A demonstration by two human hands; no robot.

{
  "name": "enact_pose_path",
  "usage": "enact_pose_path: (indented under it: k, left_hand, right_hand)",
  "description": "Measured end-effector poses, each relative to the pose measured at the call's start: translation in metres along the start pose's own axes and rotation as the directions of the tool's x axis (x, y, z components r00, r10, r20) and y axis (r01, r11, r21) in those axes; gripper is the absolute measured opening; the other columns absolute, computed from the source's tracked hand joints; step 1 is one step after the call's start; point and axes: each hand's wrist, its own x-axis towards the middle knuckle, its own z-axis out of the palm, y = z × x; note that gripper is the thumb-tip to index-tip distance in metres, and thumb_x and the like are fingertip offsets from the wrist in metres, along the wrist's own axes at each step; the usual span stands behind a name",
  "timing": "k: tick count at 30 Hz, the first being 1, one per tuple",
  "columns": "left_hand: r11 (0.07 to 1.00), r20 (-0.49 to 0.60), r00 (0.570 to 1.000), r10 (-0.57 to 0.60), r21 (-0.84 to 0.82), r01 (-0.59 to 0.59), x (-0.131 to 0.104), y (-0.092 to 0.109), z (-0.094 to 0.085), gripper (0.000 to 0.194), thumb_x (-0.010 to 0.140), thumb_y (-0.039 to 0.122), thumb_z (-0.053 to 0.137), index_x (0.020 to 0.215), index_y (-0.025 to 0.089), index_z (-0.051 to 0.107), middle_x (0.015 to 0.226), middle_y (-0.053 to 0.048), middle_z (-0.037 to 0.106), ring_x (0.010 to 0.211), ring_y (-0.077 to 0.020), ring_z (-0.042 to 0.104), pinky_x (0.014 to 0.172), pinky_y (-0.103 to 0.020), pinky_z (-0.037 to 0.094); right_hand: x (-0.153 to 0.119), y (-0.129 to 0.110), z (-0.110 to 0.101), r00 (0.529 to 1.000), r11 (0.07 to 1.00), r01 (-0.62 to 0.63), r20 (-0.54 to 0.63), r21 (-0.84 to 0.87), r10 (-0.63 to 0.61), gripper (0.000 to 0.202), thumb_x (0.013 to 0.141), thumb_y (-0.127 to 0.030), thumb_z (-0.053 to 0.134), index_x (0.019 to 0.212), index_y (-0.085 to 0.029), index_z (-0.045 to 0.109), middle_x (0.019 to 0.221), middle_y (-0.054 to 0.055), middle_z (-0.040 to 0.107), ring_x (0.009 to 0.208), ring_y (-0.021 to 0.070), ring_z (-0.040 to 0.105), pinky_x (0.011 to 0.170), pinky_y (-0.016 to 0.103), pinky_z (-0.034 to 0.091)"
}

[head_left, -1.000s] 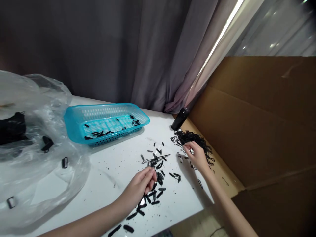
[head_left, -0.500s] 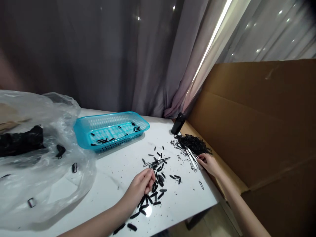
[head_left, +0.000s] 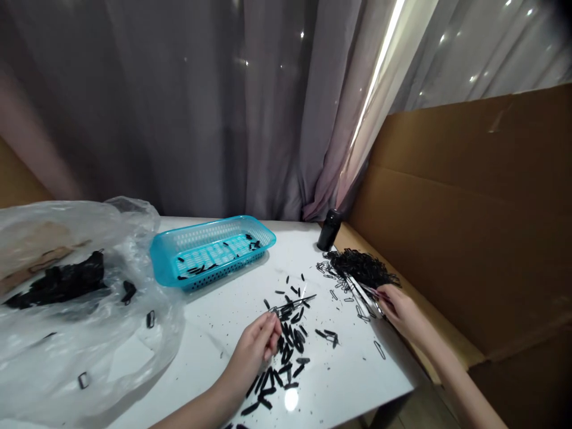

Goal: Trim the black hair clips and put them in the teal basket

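Observation:
My left hand [head_left: 258, 339] is closed in a pinch over the heap of small black strips [head_left: 286, 348]. What its fingertips hold is too small to make out. Just beyond them, a slim pointed metal tool [head_left: 298, 302] lies across the strips. At the table's right edge, my right hand [head_left: 400, 310] is closed on thin tweezers [head_left: 372, 291], their tips directed at a tangled pile of black wire-like loops [head_left: 360, 267]. Beneath the tweezers lies a long whitish strip [head_left: 358, 296], with several loose loops [head_left: 333, 294] around it.
A blue plastic basket [head_left: 167, 277] with a few black strips stands at the back left. Clear plastic bagging [head_left: 147, 363] with black pieces covers the left side. A black bottle [head_left: 329, 229] stands near the back right, beside a tall cardboard wall [head_left: 447, 196].
The view has shifted, so table things appear lower and further right. My right hand has drawn slightly back from the whitish strip, and the tweezers show more clearly. My left hand stays pinched.

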Motion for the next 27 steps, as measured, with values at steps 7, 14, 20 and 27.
enact_pose_path:
  k: [7, 14, 20, 27]
  left_hand:
    - [0.955, -0.068, 0.963, 0.263, 0.163, -0.249, 0.006, 0.036, -0.003, 0.049, 0.088, 0.063, 0.055, 0.071, 0.017, 0.055, 0.059, 0.004, 0.041, 0.056, -0.0122, 0.037, 0.055, -0.024, 0.032]
    - [0.856, -0.081, 0.853, 0.515, -0.013, -0.517, 0.027, 0.144, 0.016, 0.037, 0.093, 0.043, 0.051, 0.065, 0.020, 0.043, 0.061, 0.003, 0.041, 0.061, -0.0137, 0.036, 0.063, -0.026, 0.035]
    - [0.745, -0.058, 0.752, 0.656, -0.108, -0.658, 0.013, 0.182, 0.021, 0.040, 0.096, 0.040, 0.044, 0.061, 0.020, 0.039, 0.060, 0.003, 0.035, 0.060, -0.0144, 0.032, 0.061, -0.027, 0.036]
    - [0.831, -0.055, 0.834, 0.550, -0.066, -0.552, 0.013, 0.180, 0.008, 0.039, 0.090, 0.047, 0.050, 0.062, 0.021, 0.040, 0.064, 0.001, 0.037, 0.063, -0.0155, 0.036, 0.066, -0.028, 0.040]
  right_hand:
    - [0.016, -0.069, -0.018, 0.999, 0.944, 0.049, -0.021, 0.327, -0.045, 0.036, 0.100, -0.047, 0.035, 0.125, -0.025, 0.048, 0.075, -0.002, 0.052, 0.061, 0.0159, 0.048, 0.057, 0.026, 0.042]
    - [0.085, -0.171, -0.023, 0.956, 0.545, 0.175, -0.008, 0.820, -0.295, 0.052, 0.100, -0.058, 0.037, 0.136, -0.025, 0.052, 0.075, -0.003, 0.035, 0.060, 0.0121, 0.037, 0.050, 0.021, 0.033]
    - [0.103, -0.229, -0.029, 0.910, 0.359, 0.344, -0.214, 0.867, -0.355, 0.045, 0.095, -0.057, 0.051, 0.134, -0.037, 0.057, 0.093, 0.002, 0.061, 0.084, 0.0150, 0.058, 0.076, 0.025, 0.052]
    - [0.095, -0.248, -0.019, 0.859, 0.360, 0.479, -0.342, 0.801, -0.382, 0.034, 0.092, -0.050, 0.060, 0.121, -0.035, 0.069, 0.122, 0.006, 0.071, 0.110, 0.0221, 0.067, 0.086, 0.029, 0.058]
